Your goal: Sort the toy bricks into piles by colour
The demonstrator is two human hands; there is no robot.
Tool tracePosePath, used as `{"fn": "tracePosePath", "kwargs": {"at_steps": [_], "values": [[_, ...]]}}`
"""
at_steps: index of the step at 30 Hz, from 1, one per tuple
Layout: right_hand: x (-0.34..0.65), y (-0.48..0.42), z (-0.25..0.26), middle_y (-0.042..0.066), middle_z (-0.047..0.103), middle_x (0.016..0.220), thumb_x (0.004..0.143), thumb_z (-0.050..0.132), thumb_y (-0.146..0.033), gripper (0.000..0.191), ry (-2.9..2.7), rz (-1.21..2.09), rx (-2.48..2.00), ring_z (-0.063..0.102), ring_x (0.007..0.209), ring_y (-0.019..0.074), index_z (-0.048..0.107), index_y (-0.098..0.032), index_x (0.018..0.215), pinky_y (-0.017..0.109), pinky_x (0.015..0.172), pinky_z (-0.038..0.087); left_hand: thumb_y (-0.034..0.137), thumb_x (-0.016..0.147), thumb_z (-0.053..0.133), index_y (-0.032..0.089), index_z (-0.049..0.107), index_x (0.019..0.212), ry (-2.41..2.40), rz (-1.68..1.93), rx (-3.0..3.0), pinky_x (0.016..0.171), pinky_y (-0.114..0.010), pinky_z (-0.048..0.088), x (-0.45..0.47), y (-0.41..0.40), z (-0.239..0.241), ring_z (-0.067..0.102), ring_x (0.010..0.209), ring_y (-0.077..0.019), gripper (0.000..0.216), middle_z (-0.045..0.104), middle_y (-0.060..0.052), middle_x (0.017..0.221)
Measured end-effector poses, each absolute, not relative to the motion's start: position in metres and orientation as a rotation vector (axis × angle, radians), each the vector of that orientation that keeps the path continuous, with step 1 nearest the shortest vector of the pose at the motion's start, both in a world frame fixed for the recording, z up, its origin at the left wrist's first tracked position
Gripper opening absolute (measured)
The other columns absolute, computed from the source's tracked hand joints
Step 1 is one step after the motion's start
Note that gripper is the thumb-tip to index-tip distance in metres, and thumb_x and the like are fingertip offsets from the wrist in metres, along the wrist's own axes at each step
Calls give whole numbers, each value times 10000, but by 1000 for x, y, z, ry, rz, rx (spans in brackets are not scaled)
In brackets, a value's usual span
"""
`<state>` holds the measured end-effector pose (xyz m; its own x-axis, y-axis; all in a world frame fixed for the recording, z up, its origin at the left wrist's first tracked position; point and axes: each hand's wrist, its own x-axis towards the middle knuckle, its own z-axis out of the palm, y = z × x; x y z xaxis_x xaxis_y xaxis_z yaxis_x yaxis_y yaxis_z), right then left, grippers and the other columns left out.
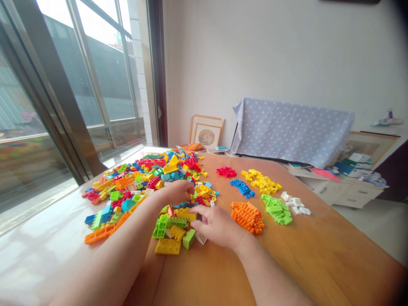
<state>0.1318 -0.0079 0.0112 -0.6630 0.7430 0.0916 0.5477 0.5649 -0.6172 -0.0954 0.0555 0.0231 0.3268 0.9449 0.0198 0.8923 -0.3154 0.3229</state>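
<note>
A large mixed heap of colourful toy building blocks (153, 163) spreads over the left half of the table. My left hand (181, 191) hangs over the near right part of that heap, its fingers curled down and pressed together. Whatever they may hold is hidden. Beside it, my right hand (218, 225) rests with index finger and thumb apart, the fingertips at a yellow block (186, 214). Just below lie a green block (189, 239), a flat yellow plate (167, 247) and a light green block (160, 226). A white piece (201, 238) is partly covered by my right hand.
Single-colour piles lie to the right: orange blocks (247, 217), blue blocks (242, 188), red blocks (226, 171), yellow blocks (263, 181), green blocks (276, 209) and white blocks (296, 203). Behind the wooden table (325, 255) a dotted cloth (290, 129) covers something; a window stands left.
</note>
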Motion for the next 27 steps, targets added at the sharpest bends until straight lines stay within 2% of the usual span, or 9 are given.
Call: {"fn": "tracePosePath", "kwargs": {"at_steps": [2, 4, 6, 8, 10, 13, 20, 24, 27], "values": [[133, -9, 15, -36, 635, 684, 917, 642, -510, 419, -2457, 799, -1093, 570, 648, 135, 692, -328, 1292, 234, 576, 333, 162, 760, 565, 216, 718, 939, 1657, 288, 2350, 665, -237, 479, -93, 57, 25, 661, 787, -169, 242, 753, -17, 932], [134, -12, 20, -34, 668, 726, 867, 666, -632, 538, -2495, 810, -1037, 599, 672, 146, 670, -355, 1328, 236, 593, 365, 162, 761, 570, 212, 724, 926, 1653, 275, 2365, 654, -244, 480, -92, 58, 26, 658, 768, -173, 232, 753, -23, 906], [133, -17, 25, -25, 732, 854, 787, 696, -726, 670, -2559, 779, -939, 651, 770, 176, 637, -398, 1368, 249, 670, 423, 195, 784, 584, 212, 734, 933, 1644, 265, 2391, 672, -261, 491, -91, 58, 26, 660, 776, -185, 212, 754, -34, 905], [132, -21, 27, -19, 765, 993, 738, 705, -770, 724, -2622, 703, -883, 683, 890, 218, 628, -427, 1372, 279, 769, 458, 238, 811, 606, 223, 747, 947, 1618, 263, 2432, 761, -285, 508, -91, 54, 25, 664, 846, -199, 197, 755, -39, 949], [130, -22, 25, -18, 773, 1038, 747, 689, -769, 684, -2660, 613, -900, 691, 941, 241, 648, -433, 1342, 301, 812, 462, 253, 829, 619, 240, 762, 940, 1554, 266, 2518, 900, -314, 493, -91, 49, 22, 656, 948, -208, 182, 751, -35, 996], [130, -19, 19, -19, 778, 977, 813, 661, -688, 511, -2663, 513, -979, 694, 908, 228, 709, -412, 1241, 289, 759, 442, 228, 832, 628, 264, 779, 933, 1466, 278, 2654, 1018, -334, 440, -94, 38, 16, 634, 1037, -210, 185, 742, -28, 1007], [147, 7, 5, -24, 762, 897, 875, 623, -434, 206, -2549, 530, -1135, 661, 819, 166, 754, -322, 988, 242, 667, 370, 292, 860, 632, 290, 781, 984, 1659, 328, 2655, 1019, -376, 433, -108, 30, 2, 610, 1104, -247, 194, 715, -50, 1121], [155, 16, 3, -21, 724, 801, 868, 627, -401, 169, -2524, 537, -1248, 602, 708, 145, 740, -284, 915, 236, 588, 310, 289, 858, 617, 297, 777, 1006, 1725, 290, 2641, 1017, -383, 433, -115, 33, -3, 604, 1097, -255, 218, 704, -49, 1105], [154, 14, 5, -14, 718, 797, 906, 599, -421, 212, -2491, 508, -1243, 594, 694, 147, 741, -286, 989, 241, 582, 311, 273, 842, 623, 308, 771, 1020, 1726, 263, 2652, 1006, -370, 434, -118, 33, -3, 598, 1101, -253, 234, 698, -42, 1109]]}}
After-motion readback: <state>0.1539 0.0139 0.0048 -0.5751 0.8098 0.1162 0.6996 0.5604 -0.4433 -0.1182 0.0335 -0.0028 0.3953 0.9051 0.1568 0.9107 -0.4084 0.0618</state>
